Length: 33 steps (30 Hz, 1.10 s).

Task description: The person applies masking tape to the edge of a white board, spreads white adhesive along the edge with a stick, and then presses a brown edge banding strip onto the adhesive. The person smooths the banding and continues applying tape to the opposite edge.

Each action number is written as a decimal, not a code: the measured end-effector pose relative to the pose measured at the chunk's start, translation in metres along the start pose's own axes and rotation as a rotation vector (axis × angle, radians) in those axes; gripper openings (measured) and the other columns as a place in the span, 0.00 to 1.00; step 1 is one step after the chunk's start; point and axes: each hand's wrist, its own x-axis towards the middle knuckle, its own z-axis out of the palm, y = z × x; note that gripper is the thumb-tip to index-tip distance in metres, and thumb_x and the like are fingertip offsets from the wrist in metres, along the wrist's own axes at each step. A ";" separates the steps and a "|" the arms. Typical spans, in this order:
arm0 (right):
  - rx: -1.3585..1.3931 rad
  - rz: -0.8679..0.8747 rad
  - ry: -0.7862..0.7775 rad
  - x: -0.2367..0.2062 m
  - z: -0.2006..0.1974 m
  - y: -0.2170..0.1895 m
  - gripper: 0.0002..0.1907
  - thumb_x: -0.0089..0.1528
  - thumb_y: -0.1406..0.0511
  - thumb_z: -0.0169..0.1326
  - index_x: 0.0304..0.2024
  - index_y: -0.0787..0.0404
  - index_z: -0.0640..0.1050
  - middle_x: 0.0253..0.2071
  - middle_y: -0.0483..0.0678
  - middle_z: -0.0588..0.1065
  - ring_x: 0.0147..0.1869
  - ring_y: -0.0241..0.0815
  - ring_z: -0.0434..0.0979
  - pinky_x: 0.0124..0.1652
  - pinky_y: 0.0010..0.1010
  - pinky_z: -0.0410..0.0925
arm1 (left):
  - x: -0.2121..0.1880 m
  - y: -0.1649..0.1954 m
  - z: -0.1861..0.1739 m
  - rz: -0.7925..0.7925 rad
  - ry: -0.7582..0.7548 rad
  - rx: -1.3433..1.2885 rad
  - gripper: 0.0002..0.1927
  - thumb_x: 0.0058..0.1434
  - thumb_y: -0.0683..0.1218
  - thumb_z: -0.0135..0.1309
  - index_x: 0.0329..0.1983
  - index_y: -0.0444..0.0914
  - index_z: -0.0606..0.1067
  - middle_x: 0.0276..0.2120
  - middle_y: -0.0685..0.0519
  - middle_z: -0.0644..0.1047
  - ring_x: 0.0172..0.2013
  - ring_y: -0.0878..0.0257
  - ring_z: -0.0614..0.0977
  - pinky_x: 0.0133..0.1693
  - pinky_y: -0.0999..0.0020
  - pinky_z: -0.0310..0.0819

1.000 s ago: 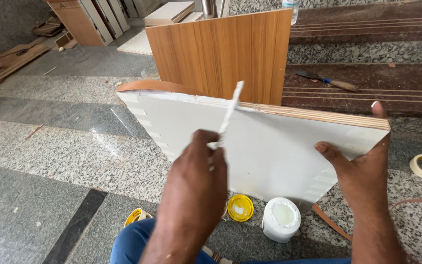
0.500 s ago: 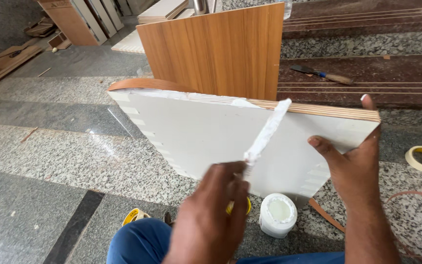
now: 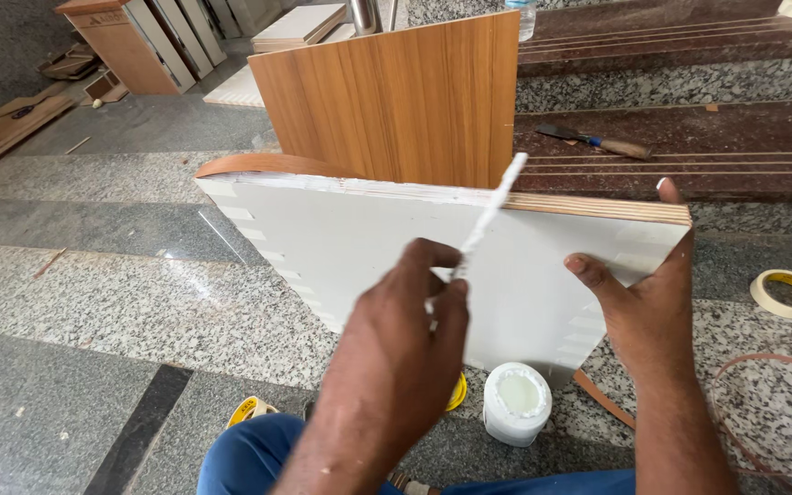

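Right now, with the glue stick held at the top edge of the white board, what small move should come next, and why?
Probably draw the white stick rightward along the board's top edge. The left hand holds its tip at the point where the white-coated stretch ends and bare plywood layers begin, while the right hand steadies the white board.

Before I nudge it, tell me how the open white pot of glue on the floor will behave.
The open glue pot looks squat with a flat base, so it probably slides rather than rolls. It stands lidless, so a hard push could slop glue out. It seems small and plastic, likely light, and the polished granite floor should let it skid easily.
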 end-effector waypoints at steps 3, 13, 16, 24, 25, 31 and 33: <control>0.012 0.005 0.011 0.000 0.000 0.002 0.59 0.56 0.57 0.66 0.78 0.61 0.45 0.64 0.62 0.71 0.67 0.51 0.76 0.59 0.41 0.73 | 0.001 0.002 0.018 0.118 0.156 0.012 0.10 0.70 0.42 0.46 0.51 0.33 0.70 0.34 0.41 0.82 0.32 0.55 0.87 0.29 0.62 0.85; 0.019 0.031 0.025 0.001 0.001 0.006 0.60 0.55 0.54 0.67 0.78 0.63 0.46 0.63 0.60 0.72 0.65 0.50 0.77 0.59 0.38 0.76 | -0.030 -0.005 0.045 0.058 0.011 0.165 0.17 0.66 0.46 0.49 0.57 0.36 0.71 0.39 0.44 0.79 0.22 0.53 0.85 0.21 0.58 0.82; -0.007 0.026 0.019 -0.001 0.001 0.006 0.61 0.55 0.53 0.66 0.78 0.63 0.46 0.62 0.60 0.72 0.65 0.50 0.77 0.58 0.38 0.76 | -0.037 -0.004 0.019 0.334 0.237 -0.040 0.12 0.70 0.45 0.49 0.52 0.34 0.72 0.37 0.43 0.81 0.35 0.50 0.89 0.35 0.59 0.85; -0.018 0.009 0.031 0.000 0.003 0.007 0.61 0.54 0.52 0.66 0.78 0.64 0.46 0.62 0.60 0.72 0.64 0.49 0.77 0.59 0.40 0.74 | -0.006 0.031 0.012 -0.095 -0.024 -0.004 0.12 0.66 0.44 0.47 0.50 0.36 0.70 0.34 0.39 0.83 0.38 0.49 0.88 0.38 0.59 0.84; -0.015 0.020 0.032 0.000 0.004 0.006 0.60 0.54 0.52 0.65 0.77 0.64 0.46 0.61 0.59 0.73 0.64 0.49 0.77 0.58 0.40 0.75 | -0.005 0.035 0.014 -0.058 -0.045 -0.017 0.13 0.64 0.43 0.48 0.51 0.36 0.70 0.34 0.38 0.83 0.37 0.49 0.88 0.38 0.57 0.84; -0.110 0.052 0.046 -0.003 0.003 0.005 0.59 0.53 0.53 0.64 0.77 0.63 0.47 0.59 0.59 0.75 0.61 0.48 0.78 0.56 0.39 0.76 | 0.006 0.046 -0.005 0.015 -0.214 0.375 0.11 0.69 0.49 0.48 0.51 0.39 0.73 0.34 0.50 0.81 0.29 0.59 0.86 0.33 0.62 0.83; -0.086 0.025 0.026 -0.003 0.003 0.004 0.58 0.54 0.52 0.64 0.77 0.65 0.47 0.59 0.59 0.73 0.61 0.48 0.78 0.56 0.39 0.76 | 0.019 0.053 -0.008 -0.110 -0.308 0.509 0.12 0.71 0.48 0.46 0.54 0.39 0.71 0.35 0.50 0.79 0.26 0.56 0.84 0.30 0.62 0.84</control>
